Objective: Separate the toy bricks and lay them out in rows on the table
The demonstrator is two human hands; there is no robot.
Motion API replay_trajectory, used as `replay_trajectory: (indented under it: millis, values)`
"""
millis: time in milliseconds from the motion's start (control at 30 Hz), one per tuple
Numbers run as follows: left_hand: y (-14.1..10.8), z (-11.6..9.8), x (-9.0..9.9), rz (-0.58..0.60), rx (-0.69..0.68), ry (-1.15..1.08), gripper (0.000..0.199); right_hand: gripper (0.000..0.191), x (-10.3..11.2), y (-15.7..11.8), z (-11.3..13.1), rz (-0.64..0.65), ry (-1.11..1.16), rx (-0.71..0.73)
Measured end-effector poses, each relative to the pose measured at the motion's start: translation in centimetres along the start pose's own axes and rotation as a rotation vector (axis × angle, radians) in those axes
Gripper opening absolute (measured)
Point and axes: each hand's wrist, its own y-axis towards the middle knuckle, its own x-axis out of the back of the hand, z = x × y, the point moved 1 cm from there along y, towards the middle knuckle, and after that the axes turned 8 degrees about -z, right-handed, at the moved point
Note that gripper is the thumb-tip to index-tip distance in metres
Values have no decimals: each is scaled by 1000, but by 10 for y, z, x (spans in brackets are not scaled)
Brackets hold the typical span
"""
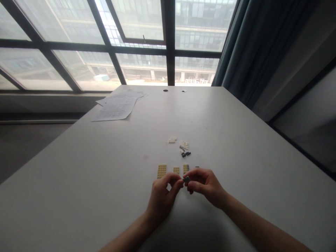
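Note:
A small dark grey brick piece (186, 179) is held between my two hands just above the table. My left hand (166, 190) pinches its left side with thumb and fingertips. On its right side, my right hand (206, 185) grips it between thumb and index finger. Just beyond the hands lie a tan studded plate (162, 171), a smaller tan plate (176, 170) and a tan piece with a grey-blue edge (186, 168). A small dark piece (197, 167) shows partly behind my right hand.
Farther out on the white table (126, 147) are white pieces (172, 140), more light pieces (185, 145) and several black pieces (185, 154). Printed papers (118, 106) lie at the far left. Windows and a dark curtain (244, 52) stand beyond.

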Motion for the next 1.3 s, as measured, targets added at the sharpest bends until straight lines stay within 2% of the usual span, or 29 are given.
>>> replay_trajectory:
  millis: [133, 300, 400, 500, 600, 667, 867, 967, 1100, 1300]
  values:
    - [11, -3, 2, 80, -87, 84, 17, 18, 4, 3, 5, -162, -103, 110]
    - [64, -1, 10, 184, -219, 332, 11, 20, 26, 14, 7, -443, -163, 233]
    - [93, 8, 5, 281, -275, 499, 23, 23, 42, 22, 3, -586, -156, 281]
    - [104, 17, -9, 348, -339, 602, 27, 26, 53, 28, -1, -673, -137, 306]
    - [104, 22, -21, 376, -396, 661, 23, 26, 61, 32, -4, -726, -138, 323]
    - [104, 24, -22, 366, -411, 672, 17, 24, 64, 33, -4, -753, -139, 331]
    - [114, 30, -6, 308, -367, 689, 13, 22, 68, 38, -8, -770, -137, 347]
    - [121, 31, -6, 255, -355, 708, 16, 23, 67, 40, -9, -779, -136, 328]
    - [129, 25, -22, 291, -387, 793, 21, 25, 67, 41, -9, -783, -111, 302]
    - [137, 20, -47, 289, -338, 862, 25, 27, 65, 39, -9, -745, -113, 279]
